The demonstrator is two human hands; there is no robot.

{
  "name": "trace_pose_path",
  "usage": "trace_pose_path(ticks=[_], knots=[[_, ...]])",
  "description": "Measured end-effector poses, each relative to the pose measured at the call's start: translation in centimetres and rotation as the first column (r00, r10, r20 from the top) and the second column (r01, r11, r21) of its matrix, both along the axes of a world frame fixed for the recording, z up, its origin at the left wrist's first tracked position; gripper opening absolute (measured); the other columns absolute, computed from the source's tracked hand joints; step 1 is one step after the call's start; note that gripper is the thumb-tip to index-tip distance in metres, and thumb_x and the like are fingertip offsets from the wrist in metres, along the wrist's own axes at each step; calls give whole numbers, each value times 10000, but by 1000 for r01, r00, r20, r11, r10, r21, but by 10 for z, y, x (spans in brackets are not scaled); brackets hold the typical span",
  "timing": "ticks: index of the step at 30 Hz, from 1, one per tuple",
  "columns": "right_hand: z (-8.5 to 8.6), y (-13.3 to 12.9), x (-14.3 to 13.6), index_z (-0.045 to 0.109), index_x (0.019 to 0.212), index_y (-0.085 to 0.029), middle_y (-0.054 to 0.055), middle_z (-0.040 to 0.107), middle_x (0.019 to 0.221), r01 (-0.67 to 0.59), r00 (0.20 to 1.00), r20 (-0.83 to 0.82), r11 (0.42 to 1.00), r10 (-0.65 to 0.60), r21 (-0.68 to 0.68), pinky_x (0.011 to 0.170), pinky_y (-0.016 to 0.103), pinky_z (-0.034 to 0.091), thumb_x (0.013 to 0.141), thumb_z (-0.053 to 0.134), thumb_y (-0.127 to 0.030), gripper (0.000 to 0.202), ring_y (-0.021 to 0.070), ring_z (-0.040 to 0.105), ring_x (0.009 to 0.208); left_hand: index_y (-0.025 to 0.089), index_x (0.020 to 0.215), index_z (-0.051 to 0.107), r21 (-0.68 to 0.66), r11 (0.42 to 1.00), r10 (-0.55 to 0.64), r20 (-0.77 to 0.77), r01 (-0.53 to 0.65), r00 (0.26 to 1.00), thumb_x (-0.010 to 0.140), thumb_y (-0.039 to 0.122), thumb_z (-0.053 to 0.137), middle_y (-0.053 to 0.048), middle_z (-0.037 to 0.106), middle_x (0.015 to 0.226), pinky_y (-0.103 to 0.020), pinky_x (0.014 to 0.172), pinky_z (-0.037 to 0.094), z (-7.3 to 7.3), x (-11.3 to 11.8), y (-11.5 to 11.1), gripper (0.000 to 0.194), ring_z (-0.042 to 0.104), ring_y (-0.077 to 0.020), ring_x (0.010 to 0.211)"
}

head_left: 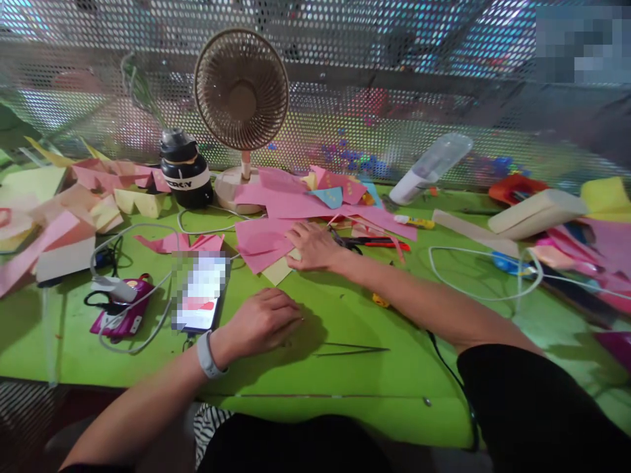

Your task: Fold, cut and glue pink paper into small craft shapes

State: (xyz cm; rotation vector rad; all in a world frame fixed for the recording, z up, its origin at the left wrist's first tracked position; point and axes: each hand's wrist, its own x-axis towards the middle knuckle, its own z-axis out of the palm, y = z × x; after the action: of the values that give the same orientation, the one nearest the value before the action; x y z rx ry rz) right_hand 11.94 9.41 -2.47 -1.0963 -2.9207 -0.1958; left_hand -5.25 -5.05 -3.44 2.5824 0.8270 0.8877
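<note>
My right hand reaches across to the papers in the middle, its fingers stretched out flat. It touches a pink paper sheet and a small pale yellow paper partly under it. My left hand rests low on the green table with its fingers curled together; its palm is hidden, and I cannot make out anything in it. Tweezers lie to the right of my left hand. Beside my right wrist are dark-handled scissors and a red and black cutter.
A phone lies left of my left hand, near a purple device with looped white cable. Behind stand a fan, a black jar and a tilted clear bottle. Coloured paper piles spread along the left.
</note>
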Motion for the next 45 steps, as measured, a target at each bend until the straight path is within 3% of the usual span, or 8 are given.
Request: trace_pose_path(ticks=[4, 7, 18, 27, 31, 36, 40, 45], knots=[[-9, -17, -28, 205, 1533, -44, 229, 184, 1594, -41, 992, -126, 987, 21, -157, 1120, 505, 282, 766, 587, -595, 1019, 377, 243, 1441, 135, 941, 671, 6, 1000, -23, -13, 23, 1000, 965, 209, 497, -94, 712, 908, -333, 793, 533, -3, 0, 0, 191, 661, -194, 875], [-17, -24, -50, 134, 1550, -41, 227, 60, 1611, -5, 993, -114, 980, -18, -198, 1139, 575, 209, 768, 600, -533, 1035, 417, 148, 1464, 140, 930, 672, 3, 1000, -25, -19, 25, 1000, 968, 214, 487, -92, 709, 886, -323, 766, 531, -4, 0, 0, 203, 658, -190, 844], [-18, 2, -47, 617, 1290, -102, 172, 551, 1397, -5, 962, -273, 998, -14, -70, 1094, 466, 305, 859, 491, -119, 449, 283, 507, 1286, 133, 942, 676, -19, 999, -52, -48, 51, 997, 973, 228, 481, -91, 705, 884, -323, 780, 528, -5, -1, 1, 219, 653, -187, 842], [68, 9, -17, 551, 1371, -208, 13, 619, 1333, 113, 858, -512, 986, -36, 120, 1087, 384, 391, 877, 336, -65, 557, 200, 534, 1263, 153, 921, 673, -5, 997, -81, -113, 81, 990, 983, 243, 455, -80, 693, 829, -319, 735, 524, -1, 0, 0, 244, 640, -183, 790], [86, 21, -21, 548, 1358, -277, -22, 538, 1425, -1, 891, -429, 944, 150, 329, 1167, 485, 275, 968, 298, -126, 487, 188, 452, 1350, 159, 922, 665, -8, 997, -82, -145, 81, 986, 996, 250, 428, -75, 679, 808, -314, 741, 517, 2, -2, 0, 265, 635, -180, 791], [58, 52, -46, 623, 1241, -270, 5, 565, 1405, -254, 793, -403, 849, 458, 464, 1155, 480, 324, 1003, 375, -205, 350, 167, 467, 1334, 160, 904, 651, 3, 996, -83, -175, 85, 981, 1014, 273, 383, -70, 654, 780, -303, 736, 504, 1, -4, 1, 311, 616, -170, 756], [37, 94, -43, 669, 1163, -220, 59, 634, 1317, -70, 684, -636, 899, 358, 432, 1126, 479, 363, 973, 419, -203, 314, 203, 554, 1245, 163, 878, 640, 5, 996, -86, -187, 89, 979, 1019, 260, 372, -55, 631, 744, -292, 713, 489, -1, -3, 1, 318, 597, -162, 726], [52, 133, -3, 557, 1335, -225, 46, 607, 1347, 293, 491, -861, 905, 133, 307, 1070, 462, 417, 917, 290, -84, 515, 195, 520, 1286, 163, 846, 627, 37, 996, -69, -192, 77, 979, 1010, 237, 397, -45, 614, 717, -285, 688, 467, -1, -2, -1, 292, 577, -158, 700]])
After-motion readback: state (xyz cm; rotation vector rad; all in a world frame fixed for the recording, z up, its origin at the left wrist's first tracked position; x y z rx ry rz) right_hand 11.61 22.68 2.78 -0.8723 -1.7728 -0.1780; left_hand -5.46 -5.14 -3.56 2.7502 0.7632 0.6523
